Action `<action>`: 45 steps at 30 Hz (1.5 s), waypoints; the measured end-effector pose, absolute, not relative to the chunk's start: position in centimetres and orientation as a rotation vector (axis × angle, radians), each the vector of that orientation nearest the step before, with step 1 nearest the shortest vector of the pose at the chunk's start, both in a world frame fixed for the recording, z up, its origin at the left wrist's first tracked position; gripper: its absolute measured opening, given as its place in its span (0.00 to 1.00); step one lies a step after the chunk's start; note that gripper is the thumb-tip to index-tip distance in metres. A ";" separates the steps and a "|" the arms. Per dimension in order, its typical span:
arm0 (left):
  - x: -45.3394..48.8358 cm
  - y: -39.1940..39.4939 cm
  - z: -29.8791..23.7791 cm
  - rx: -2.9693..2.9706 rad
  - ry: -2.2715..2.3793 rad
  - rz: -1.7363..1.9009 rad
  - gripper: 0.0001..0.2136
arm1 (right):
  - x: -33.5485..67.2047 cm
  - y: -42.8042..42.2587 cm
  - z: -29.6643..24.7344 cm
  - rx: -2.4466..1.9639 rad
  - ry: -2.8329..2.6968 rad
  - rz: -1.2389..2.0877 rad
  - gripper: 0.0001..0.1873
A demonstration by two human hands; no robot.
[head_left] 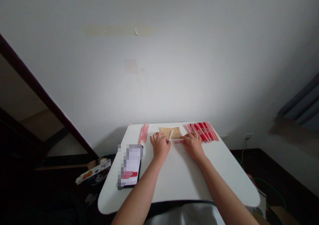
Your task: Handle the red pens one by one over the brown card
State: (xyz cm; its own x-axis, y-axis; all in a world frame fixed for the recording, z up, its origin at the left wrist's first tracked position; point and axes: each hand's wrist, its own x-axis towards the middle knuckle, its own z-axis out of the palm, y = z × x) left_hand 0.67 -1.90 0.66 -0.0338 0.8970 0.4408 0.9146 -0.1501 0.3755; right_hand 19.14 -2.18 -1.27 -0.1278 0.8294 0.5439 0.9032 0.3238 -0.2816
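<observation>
My left hand [160,146] is closed at the fingertips around a thin white stick [171,134], which points up and away from me. Too little of the stick shows to tell its exact kind. My right hand [193,144] rests low over the table, its fingers at one end of a pink pen barrel [177,141] that lies sideways between the hands. Just beyond both hands is a flat brown piece of paper or card [175,130]. A row of pink and red pens [204,132] lies past my right hand, partly hidden by it.
Several pink pens [144,133] lie at the back left of the white table [179,185]. A phone [132,167], partly pixelated, lies in front of them near the left edge. The wall [174,69] stands directly behind the table. Boxes and clutter [96,170] are on the left floor.
</observation>
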 end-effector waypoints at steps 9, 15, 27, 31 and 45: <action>0.5 -1.5 0.5 -2.163 -1.988 -1.058 0.03 | 19.2 -2.1 -1.3 -1.484 -1.926 -0.148 0.13; 0.5 -1.3 0.2 -2.225 -1.865 -1.206 0.02 | 19.3 -1.9 -1.5 -1.359 -1.882 -0.203 0.14; 0.8 -1.3 0.0 -2.441 -1.631 -1.248 0.02 | 19.2 -1.9 -1.3 -1.296 -1.908 -0.254 0.12; 0.8 -1.2 -0.1 -2.473 -1.585 -1.262 0.02 | 19.1 -2.0 -1.3 -1.311 -1.929 -0.209 0.10; 0.5 -0.9 -0.4 -2.406 -1.652 -1.324 0.03 | 19.5 -1.8 -1.5 -1.343 -1.863 -0.147 0.08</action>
